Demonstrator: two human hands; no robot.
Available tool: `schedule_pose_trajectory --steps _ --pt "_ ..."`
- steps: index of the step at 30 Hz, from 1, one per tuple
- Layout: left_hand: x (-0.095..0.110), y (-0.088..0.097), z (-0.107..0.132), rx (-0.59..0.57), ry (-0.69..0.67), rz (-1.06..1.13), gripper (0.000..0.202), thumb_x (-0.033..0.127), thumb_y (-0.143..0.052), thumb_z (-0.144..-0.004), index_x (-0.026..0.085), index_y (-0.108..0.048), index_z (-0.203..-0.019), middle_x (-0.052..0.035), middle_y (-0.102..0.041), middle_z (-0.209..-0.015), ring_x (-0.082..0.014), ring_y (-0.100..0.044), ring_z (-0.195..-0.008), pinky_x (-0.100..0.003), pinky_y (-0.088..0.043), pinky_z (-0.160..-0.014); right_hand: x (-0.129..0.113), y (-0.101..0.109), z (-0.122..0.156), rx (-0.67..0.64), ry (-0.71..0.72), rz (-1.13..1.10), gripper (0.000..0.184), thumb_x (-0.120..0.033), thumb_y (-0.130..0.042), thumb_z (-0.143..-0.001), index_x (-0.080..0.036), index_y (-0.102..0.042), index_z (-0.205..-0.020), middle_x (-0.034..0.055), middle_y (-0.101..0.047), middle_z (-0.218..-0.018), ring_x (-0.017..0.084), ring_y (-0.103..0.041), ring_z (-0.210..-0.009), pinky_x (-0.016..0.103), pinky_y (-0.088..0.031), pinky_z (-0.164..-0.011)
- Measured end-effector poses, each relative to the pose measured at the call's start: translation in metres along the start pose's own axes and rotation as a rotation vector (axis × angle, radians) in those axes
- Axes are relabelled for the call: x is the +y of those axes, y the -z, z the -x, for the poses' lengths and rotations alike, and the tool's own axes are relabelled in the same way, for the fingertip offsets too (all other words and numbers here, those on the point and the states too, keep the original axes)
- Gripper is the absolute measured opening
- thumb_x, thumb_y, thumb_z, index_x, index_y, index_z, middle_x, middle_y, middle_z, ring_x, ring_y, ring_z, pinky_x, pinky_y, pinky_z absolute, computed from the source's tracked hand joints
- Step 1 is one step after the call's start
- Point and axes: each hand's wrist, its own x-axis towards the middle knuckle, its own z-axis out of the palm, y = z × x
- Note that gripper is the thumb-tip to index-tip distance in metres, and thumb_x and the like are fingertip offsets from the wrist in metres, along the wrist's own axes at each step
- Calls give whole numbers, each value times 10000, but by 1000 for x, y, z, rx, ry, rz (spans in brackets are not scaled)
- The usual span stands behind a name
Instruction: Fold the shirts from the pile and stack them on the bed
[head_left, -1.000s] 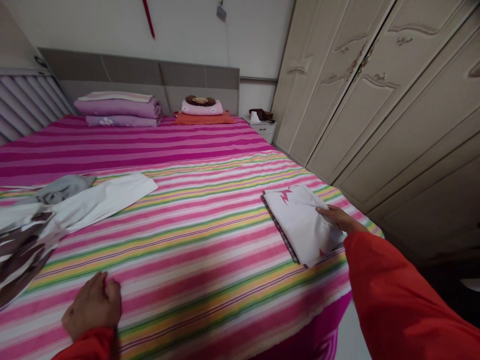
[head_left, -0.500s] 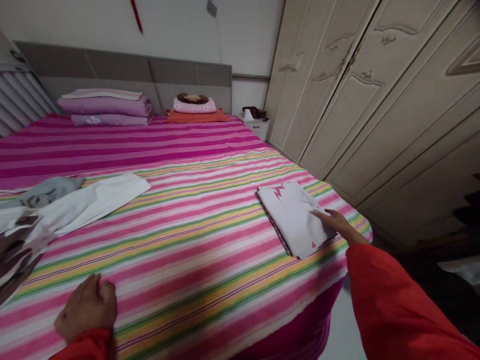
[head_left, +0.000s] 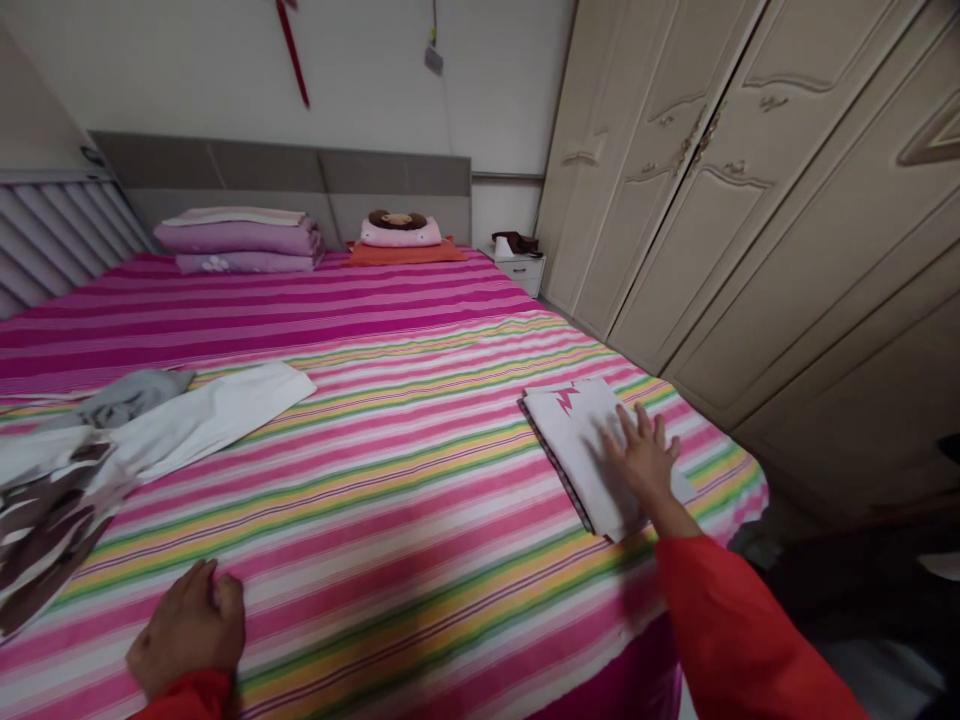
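Observation:
My right hand [head_left: 643, 455] is spread flat over a folded white garment [head_left: 574, 440] with pink zigzag marks, near the bed's right edge. A dark checked layer shows along the left side of that folded stack. My left hand [head_left: 191, 625] rests on the striped bed cover [head_left: 390, 480] at the lower left, fingers curled in, holding nothing. Beyond it, at the far left, lies an unfolded white and brown garment [head_left: 217, 410], with a grey bunched cloth [head_left: 131, 397] beside it.
Folded purple quilts [head_left: 240, 240] and a pink pillow [head_left: 401, 232] on an orange one are stacked by the headboard [head_left: 390, 177]. A small nightstand [head_left: 521, 270] stands behind the bed's right corner. Tall cream wardrobes [head_left: 690, 210] run along the right side.
My right hand has moved left, further over the folded white garment, and its fingers have spread. My left hand stays on the bed. The view has tilted up slightly.

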Motion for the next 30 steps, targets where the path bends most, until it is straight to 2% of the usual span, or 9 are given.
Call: schedule_pose_trajectory --steps 4,8,11,14,19,22,24,26,30 --pt "-4 -7 1 49 -11 39 571 368 -248 -925 61 -581 -1274 -186 -556 -1389 -282 -504 -1290 -455 -407 -1034 -17 -35 16 -209 -21 -56 618 -535 -342 -927 -291 -360 -1495 90 -268 -1598 386 -140 -1468 678 -141 -1104" --pt "-6 -19 5 155 -9 92 473 296 -347 -899 89 -632 -1215 -165 -615 -1324 -264 -537 -1254 -431 -411 -1030 -7 -51 14 -199 -12 -115 664 -576 -290 -917 -277 -340 -1508 99 -243 -1604 411 -141 -1460 702 -125 -1086" --pt "-7 -26 7 231 -18 118 433 272 -393 -879 110 -659 -1180 -156 -637 -1295 -263 -559 -1224 -437 -418 -1015 -13 -56 18 -153 -65 -161 666 -518 -244 -924 -193 -384 -1488 175 -308 -1559 436 -247 -1411 690 -216 -1051" --pt "-7 -31 9 269 -24 153 416 267 -414 -873 122 -672 -1165 -149 -648 -1281 -266 -566 -1214 -435 -423 -1002 -48 -61 48 -111 -53 -164 687 -516 -257 -918 -118 -417 -1455 241 -388 -1485 436 -352 -1345 654 -305 -1007" --pt "-7 -37 10 294 -10 279 405 253 -434 -863 121 -682 -1155 -168 -640 -1287 -297 -556 -1228 -483 -408 -1025 -152 -79 145 -183 350 -197 613 -474 -276 -919 -149 -518 -1379 170 -459 -1474 345 -368 -1365 604 -277 -1059" --pt "-9 -41 11 298 1 474 375 245 -488 -821 141 -701 -1112 -172 -650 -1266 -323 -549 -1235 -539 -378 -1058 -202 -85 193 -166 469 -208 614 -452 -256 -932 -134 -511 -1391 138 -448 -1494 317 -355 -1386 564 -250 -1090" --pt "-13 -44 11 306 -11 627 317 246 -548 -774 183 -724 -1030 -133 -690 -1200 -306 -576 -1203 -522 -400 -1057 -217 -85 209 -108 481 -215 617 -429 -229 -942 -108 -519 -1381 147 -468 -1478 309 -375 -1374 548 -252 -1090" --pt "-24 -42 10 314 -17 725 250 249 -589 -742 215 -730 -945 -82 -736 -1077 -258 -643 -1086 -444 -483 -988 -221 -86 215 -45 489 -226 622 -419 -216 -944 -80 -549 -1345 168 -511 -1436 310 -410 -1347 536 -268 -1078" --pt "-74 -14 -2 421 101 773 263 303 -541 -826 186 -696 -1003 -60 -733 -962 -190 -679 -897 -338 -553 -828 -215 -89 212 52 533 -253 611 -417 -225 -944 -67 -608 -1268 180 -584 -1357 310 -469 -1292 509 -309 -1043"
